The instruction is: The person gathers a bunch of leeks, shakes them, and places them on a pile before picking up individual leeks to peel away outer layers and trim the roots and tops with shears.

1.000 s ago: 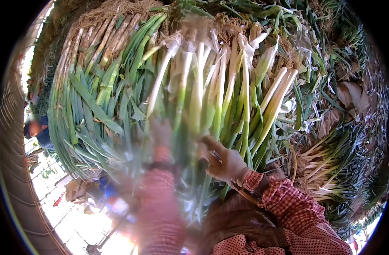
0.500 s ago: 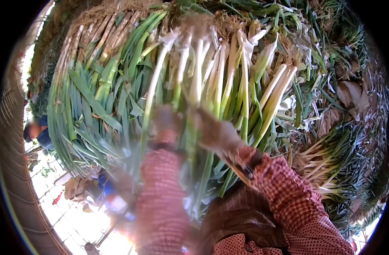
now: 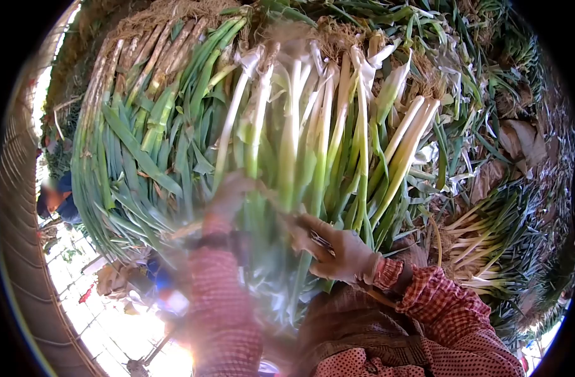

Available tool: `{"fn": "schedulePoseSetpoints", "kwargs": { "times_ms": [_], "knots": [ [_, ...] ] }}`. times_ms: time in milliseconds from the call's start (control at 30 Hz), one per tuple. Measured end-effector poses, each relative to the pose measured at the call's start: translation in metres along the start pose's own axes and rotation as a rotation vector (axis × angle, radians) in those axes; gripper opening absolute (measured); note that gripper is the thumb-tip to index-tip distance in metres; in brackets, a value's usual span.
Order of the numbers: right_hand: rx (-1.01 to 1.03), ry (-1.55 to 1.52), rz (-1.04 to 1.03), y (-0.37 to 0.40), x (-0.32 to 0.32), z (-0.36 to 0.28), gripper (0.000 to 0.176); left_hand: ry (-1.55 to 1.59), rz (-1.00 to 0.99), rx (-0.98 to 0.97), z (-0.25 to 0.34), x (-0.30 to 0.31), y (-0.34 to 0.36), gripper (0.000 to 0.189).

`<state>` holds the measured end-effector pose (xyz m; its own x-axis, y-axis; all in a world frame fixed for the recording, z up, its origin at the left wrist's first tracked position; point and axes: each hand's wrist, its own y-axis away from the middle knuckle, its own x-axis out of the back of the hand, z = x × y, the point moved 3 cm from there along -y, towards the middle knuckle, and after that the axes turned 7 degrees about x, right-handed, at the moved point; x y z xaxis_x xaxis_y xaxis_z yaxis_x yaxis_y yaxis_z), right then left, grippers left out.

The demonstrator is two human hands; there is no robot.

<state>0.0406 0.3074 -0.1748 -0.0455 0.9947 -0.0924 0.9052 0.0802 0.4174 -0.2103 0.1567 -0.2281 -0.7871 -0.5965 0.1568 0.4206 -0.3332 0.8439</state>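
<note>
My right hand (image 3: 345, 254), in a pale glove, is closed around a small tool with a metal part (image 3: 321, 241) showing between the fingers. It is over the green leaves of the peeled green onions (image 3: 291, 125), whose white stalks lie side by side with roots toward the top. To the left, my left hand (image 3: 232, 193) is smeared by motion at the lower part of a green onion stalk (image 3: 257, 132); whether its fingers hold that stalk, I cannot tell. Unpeeled green onions (image 3: 136, 138) with brown-skinned stalks lie at the left.
A smaller bunch of green onions (image 3: 479, 242) lies at the right, near brown dry scraps (image 3: 520, 141). Loose leaves and trimmings (image 3: 451, 157) spread along the right side. Another person (image 3: 62, 198) is at the far left edge. Brown cloth (image 3: 363, 314) covers my lap.
My right hand has moved down and slightly right, its tool now showing. My left hand has shifted down and left. The green onion stalk near it has tilted and moved left.
</note>
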Motion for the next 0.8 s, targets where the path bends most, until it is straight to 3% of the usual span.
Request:
{"fn": "schedulePoseSetpoints", "kwargs": {
  "times_ms": [100,300,500,600,700,800],
  "knots": [
    [-0.099,-0.04,0.04,-0.022,0.008,-0.002,0.089,0.017,-0.012,-0.003,-0.007,0.0,-0.002,0.036],
    [0.06,0.085,0.317,-0.105,0.042,0.013,0.09,-0.218,0.013,-0.082,-0.026,0.012,-0.021,0.051],
    [0.029,-0.099,0.503,-0.158,0.09,-0.011,0.089,-0.087,0.043,-0.06,-0.028,0.009,-0.037,0.064],
    [0.041,-0.028,0.438,-0.151,0.089,-0.01,0.091,0.02,0.047,-0.166,-0.011,-0.006,-0.019,0.032],
    [0.057,0.146,0.386,-0.138,0.083,-0.006,0.094,0.003,0.228,-0.096,0.011,-0.015,-0.005,0.028],
    [0.007,-0.028,0.377,-0.135,0.101,-0.028,0.094,-0.106,0.117,-0.107,-0.017,0.002,-0.033,0.025]
  ]
}}
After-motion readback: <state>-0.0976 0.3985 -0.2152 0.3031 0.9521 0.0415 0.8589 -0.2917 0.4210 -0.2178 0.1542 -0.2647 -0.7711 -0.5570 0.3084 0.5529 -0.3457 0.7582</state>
